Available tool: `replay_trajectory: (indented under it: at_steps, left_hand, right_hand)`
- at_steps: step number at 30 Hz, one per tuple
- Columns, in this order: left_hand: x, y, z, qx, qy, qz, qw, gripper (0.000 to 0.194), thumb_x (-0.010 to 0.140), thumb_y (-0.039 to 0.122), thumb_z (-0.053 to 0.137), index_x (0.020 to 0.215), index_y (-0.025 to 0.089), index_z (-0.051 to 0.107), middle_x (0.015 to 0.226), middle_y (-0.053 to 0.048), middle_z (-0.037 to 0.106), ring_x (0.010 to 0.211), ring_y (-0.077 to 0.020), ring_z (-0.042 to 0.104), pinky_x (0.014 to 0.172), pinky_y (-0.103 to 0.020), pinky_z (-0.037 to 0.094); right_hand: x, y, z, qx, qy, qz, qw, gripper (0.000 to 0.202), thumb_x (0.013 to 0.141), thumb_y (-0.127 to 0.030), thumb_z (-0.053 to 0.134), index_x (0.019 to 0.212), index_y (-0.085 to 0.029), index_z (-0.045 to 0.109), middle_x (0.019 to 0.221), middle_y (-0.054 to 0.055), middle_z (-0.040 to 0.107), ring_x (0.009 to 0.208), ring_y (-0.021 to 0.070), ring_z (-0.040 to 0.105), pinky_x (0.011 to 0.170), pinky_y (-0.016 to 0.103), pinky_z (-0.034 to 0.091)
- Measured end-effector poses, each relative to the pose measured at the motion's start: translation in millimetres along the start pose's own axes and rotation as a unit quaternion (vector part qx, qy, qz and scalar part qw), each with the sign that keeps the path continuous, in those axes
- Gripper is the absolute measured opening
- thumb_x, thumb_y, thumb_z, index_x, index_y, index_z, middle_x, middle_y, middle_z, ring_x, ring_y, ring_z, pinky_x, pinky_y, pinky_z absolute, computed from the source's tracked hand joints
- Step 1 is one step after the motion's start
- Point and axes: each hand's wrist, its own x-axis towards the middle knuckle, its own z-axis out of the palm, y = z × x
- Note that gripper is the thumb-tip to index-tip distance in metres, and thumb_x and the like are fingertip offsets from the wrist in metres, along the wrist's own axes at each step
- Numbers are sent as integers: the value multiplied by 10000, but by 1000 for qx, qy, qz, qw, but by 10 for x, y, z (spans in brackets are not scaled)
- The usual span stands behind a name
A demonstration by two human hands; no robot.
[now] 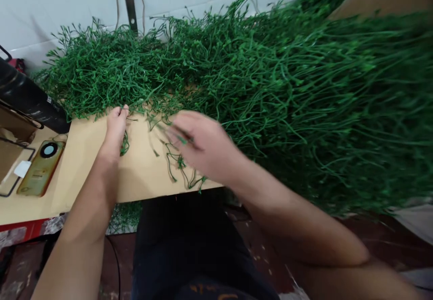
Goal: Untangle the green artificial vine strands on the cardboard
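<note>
My left hand (115, 124) is over the cardboard sheet, thumb and fingers pinched at the edge of a heap of green plastic stems (111, 72). A thin green stem (125, 145) shows beneath its palm and another bit by its fingertips. My right hand (199, 140), smeared by motion, is curled to the right of it, with a green piece (182, 140) showing between its fingers. Several loose stems (182, 167) lie on the cardboard sheet (142, 173) below my right hand. What each hand's fingers close on is partly hidden.
A larger mass of green stems (304, 92) spreads along the right side. A black bottle (30, 99) leans at the left, near a phone (42, 167) and a wire-framed box (13, 155). Behind are a white wall (67, 2) and a metal upright (129, 2).
</note>
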Motion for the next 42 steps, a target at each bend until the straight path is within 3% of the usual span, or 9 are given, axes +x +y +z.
replay_trajectory:
  at_steps: [5, 8, 12, 15, 18, 21, 25, 31, 42]
  left_hand:
    - [-102, 68, 94, -28, -61, -21, 998, 269, 760, 158, 543, 538, 162, 390, 488, 68, 329, 475, -57, 265, 486, -200, 214]
    - [-81, 73, 123, -38, -66, -10, 997, 121, 703, 149, 576, 614, 147, 494, 536, 62, 427, 502, -57, 338, 513, -189, 266]
    - [-119, 109, 148, -38, -108, 12, 993, 123, 614, 121, 618, 713, 145, 550, 658, 40, 552, 582, -65, 436, 590, -192, 343]
    - [-181, 151, 164, -29, -134, 36, 990, 191, 593, 110, 626, 773, 146, 576, 701, 30, 572, 603, -70, 452, 612, -202, 367]
    - [-228, 200, 174, -18, -158, 48, 986, 197, 615, 115, 613, 808, 149, 602, 618, 43, 508, 569, -74, 431, 577, -206, 363]
    - [-254, 243, 181, 2, -181, 65, 981, 169, 629, 98, 595, 790, 142, 621, 619, 34, 508, 589, -81, 458, 597, -217, 388]
    - [-245, 245, 190, 31, -184, 80, 979, 136, 655, 94, 564, 764, 135, 634, 646, 14, 560, 585, -83, 485, 593, -220, 410]
    - [-187, 214, 158, 55, -116, 75, 989, 163, 701, 162, 562, 856, 155, 614, 552, 42, 511, 468, -70, 410, 467, -198, 329]
    - [-183, 217, 101, 216, -70, 114, 967, 144, 729, 267, 549, 628, 183, 606, 502, 30, 449, 527, -111, 380, 547, -251, 264]
  right_hand:
    - [-86, 529, -745, -207, 192, 130, 950, 202, 834, -351, 546, 728, -191, 485, 726, 34, 441, 694, 135, 443, 632, 309, 333]
    - [-169, 677, -985, -248, 234, 166, 925, 215, 852, -366, 512, 978, -197, 551, 922, 94, 497, 849, 203, 509, 704, 364, 369]
    - [-89, 585, -637, -251, 210, 86, 941, 175, 877, -268, 441, 967, -176, 560, 943, 110, 544, 972, 254, 484, 827, 447, 378]
    - [100, 411, -77, -174, 69, 54, 981, 149, 847, -212, 462, 946, -135, 543, 963, 116, 548, 969, 236, 478, 868, 448, 395]
    - [302, 352, 375, -126, -22, 99, 987, 206, 832, -218, 498, 1007, -109, 515, 1043, 131, 525, 1023, 240, 463, 875, 424, 406]
    - [426, 451, 584, -109, -67, 167, 977, 274, 819, -217, 528, 1059, -89, 492, 1093, 146, 517, 1065, 245, 455, 881, 405, 408]
    - [440, 622, 635, -99, -75, 178, 976, 221, 831, -204, 499, 1025, -97, 508, 1032, 128, 552, 1008, 228, 485, 872, 389, 396]
    - [412, 636, 612, -89, -14, 153, 984, 186, 857, -193, 430, 1013, -119, 499, 960, 95, 577, 924, 199, 498, 834, 344, 364]
    - [367, 457, 475, -68, -99, 199, 973, 246, 904, -270, 319, 800, -163, 514, 693, 18, 515, 586, 104, 356, 581, 267, 207]
